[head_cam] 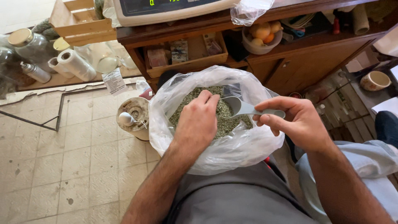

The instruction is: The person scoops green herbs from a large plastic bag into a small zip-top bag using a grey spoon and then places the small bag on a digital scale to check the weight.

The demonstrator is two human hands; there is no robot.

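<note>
A clear plastic bag (pixel 174 99) full of dried green herbs (pixel 224 120) rests on my lap. My left hand (pixel 198 122) reaches inside the bag with its fingers curled down into the herbs. My right hand (pixel 290 120) grips the handle of a grey plastic scoop (pixel 244 108), whose bowl points into the bag just above the herbs, next to my left fingertips.
A wooden counter (pixel 290 54) with a weighing scale (pixel 166 10) stands ahead, its shelf holding a bowl of fruit (pixel 261 37) and small packets. A lidded container (pixel 134 116) sits on the tiled floor at left. Jars and paper rolls (pixel 74 64) lie further left.
</note>
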